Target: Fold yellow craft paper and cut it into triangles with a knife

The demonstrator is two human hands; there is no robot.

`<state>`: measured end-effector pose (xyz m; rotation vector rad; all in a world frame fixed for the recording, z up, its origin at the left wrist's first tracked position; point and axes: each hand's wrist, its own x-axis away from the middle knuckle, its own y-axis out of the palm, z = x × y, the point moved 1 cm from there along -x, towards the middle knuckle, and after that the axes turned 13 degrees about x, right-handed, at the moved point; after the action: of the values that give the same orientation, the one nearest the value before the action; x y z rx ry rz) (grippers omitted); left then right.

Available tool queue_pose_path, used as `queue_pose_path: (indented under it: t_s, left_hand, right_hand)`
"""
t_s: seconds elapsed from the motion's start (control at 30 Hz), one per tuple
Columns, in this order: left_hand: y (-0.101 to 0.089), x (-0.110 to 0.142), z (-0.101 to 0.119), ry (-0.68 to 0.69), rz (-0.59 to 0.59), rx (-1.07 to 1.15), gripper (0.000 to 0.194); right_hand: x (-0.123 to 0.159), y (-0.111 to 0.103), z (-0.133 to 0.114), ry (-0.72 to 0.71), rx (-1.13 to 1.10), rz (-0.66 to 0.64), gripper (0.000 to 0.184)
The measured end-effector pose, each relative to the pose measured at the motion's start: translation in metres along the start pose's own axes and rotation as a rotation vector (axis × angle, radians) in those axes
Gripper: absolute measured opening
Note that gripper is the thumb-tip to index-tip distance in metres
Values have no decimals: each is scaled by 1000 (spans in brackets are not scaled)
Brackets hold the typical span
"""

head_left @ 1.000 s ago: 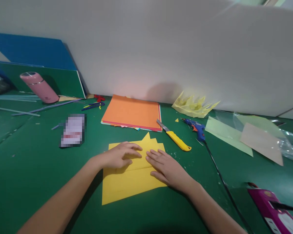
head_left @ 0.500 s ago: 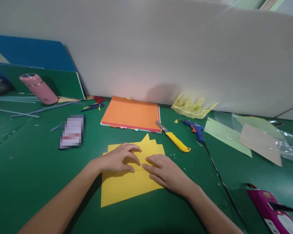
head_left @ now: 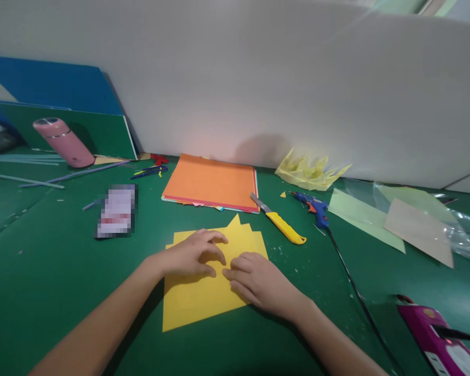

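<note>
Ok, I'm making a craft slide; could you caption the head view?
Left hand and right hand over yellow paper on a green table, a yellow-handled knife lying beyond.

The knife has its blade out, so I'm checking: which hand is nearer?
Right. The right hand is over the paper, on the person's side of the knife; the left hand, also over the paper, is farther off, to the knife's left.

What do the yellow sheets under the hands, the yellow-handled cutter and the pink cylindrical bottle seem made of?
Flat yellow sheets: apparently matte paper or card, with crisp, thin edges.
Yellow-handled cutter: ridged handle, probably plastic; grey blade, likely metal.
Pink cylindrical bottle: smooth, faintly glossy; coated metal or plastic, I can't tell.
</note>
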<state>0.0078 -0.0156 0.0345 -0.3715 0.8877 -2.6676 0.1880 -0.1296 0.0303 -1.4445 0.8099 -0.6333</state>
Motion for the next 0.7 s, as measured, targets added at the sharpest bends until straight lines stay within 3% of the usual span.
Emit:
queue_pose_path:
  t_s: [0.37,0.53,0.7]
  left_hand:
    - [0,1,4,-10,-3,18,24]
    - [0,1,2,3,-12,10,23]
    - [1,1,-1,5,-23,6,24]
  right_hand:
    - [12,-2,11,88,54,142,42]
    - [26,-5,25,122,-21,137,39]
    - [28,-6,27,111,-43,246,37]
